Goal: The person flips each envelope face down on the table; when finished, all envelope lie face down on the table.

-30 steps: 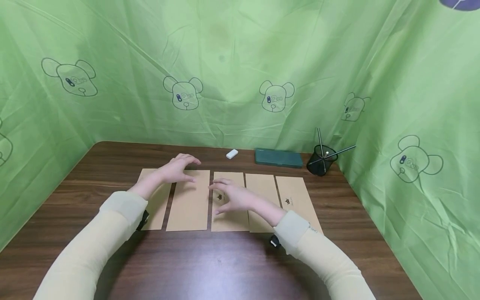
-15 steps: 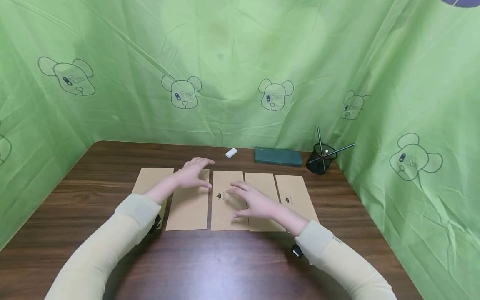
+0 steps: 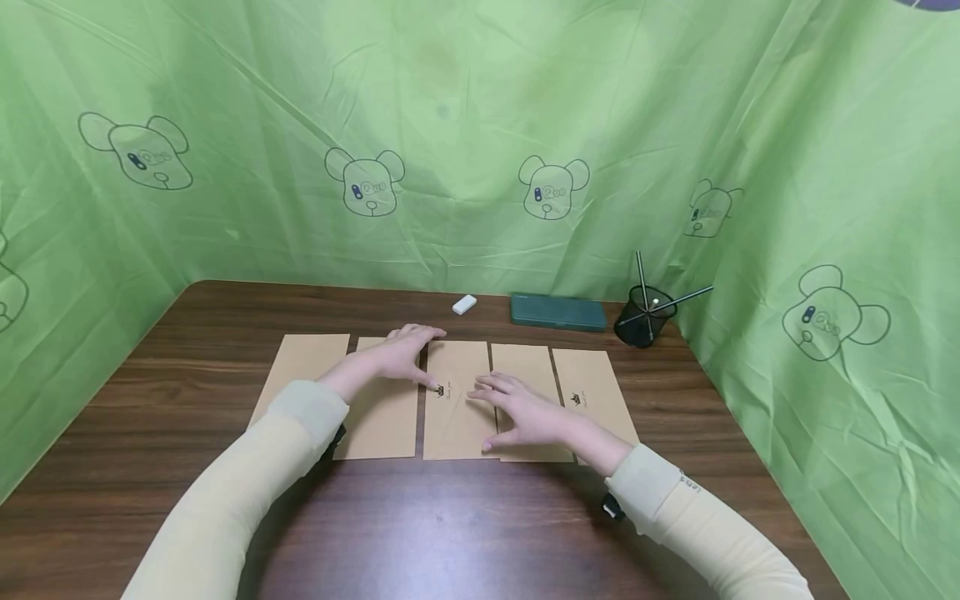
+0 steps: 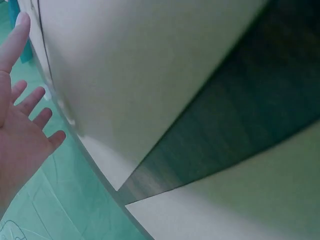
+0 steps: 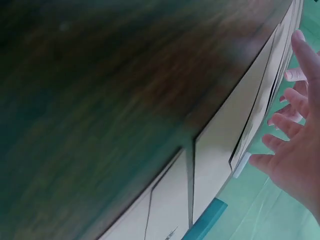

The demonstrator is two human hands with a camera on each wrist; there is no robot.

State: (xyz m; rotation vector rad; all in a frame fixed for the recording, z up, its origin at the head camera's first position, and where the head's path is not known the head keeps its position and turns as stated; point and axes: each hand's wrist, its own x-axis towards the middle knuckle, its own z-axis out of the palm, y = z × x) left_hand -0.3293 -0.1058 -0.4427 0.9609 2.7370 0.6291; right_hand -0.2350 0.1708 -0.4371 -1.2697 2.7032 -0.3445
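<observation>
Several flat brown kraft-paper rectangles lie in a row on the table. The left hand (image 3: 401, 354) is over the second rectangle (image 3: 378, 425) from the left, its thumb tip at the crown print of the middle one (image 3: 457, 433). Its fingers are spread in the left wrist view. The right hand (image 3: 528, 412) hovers palm down over the fourth rectangle (image 3: 525, 358), fingers spread and reaching across the middle one's right edge. Neither hand holds anything. The rightmost rectangle (image 3: 600, 383) also bears a crown print; the leftmost (image 3: 307, 358) is partly covered by the left forearm.
Along the back of the wooden table (image 3: 450, 533) are a white eraser (image 3: 464, 305), a dark green flat case (image 3: 558, 312) and a black mesh pen holder (image 3: 637, 327) with thin sticks in it. A green curtain (image 3: 465, 150) hangs behind and at the sides.
Both hands have shifted to the right, the left from the second rectangle toward the middle one, the right from the middle one toward the fourth. The rectangles look unmoved.
</observation>
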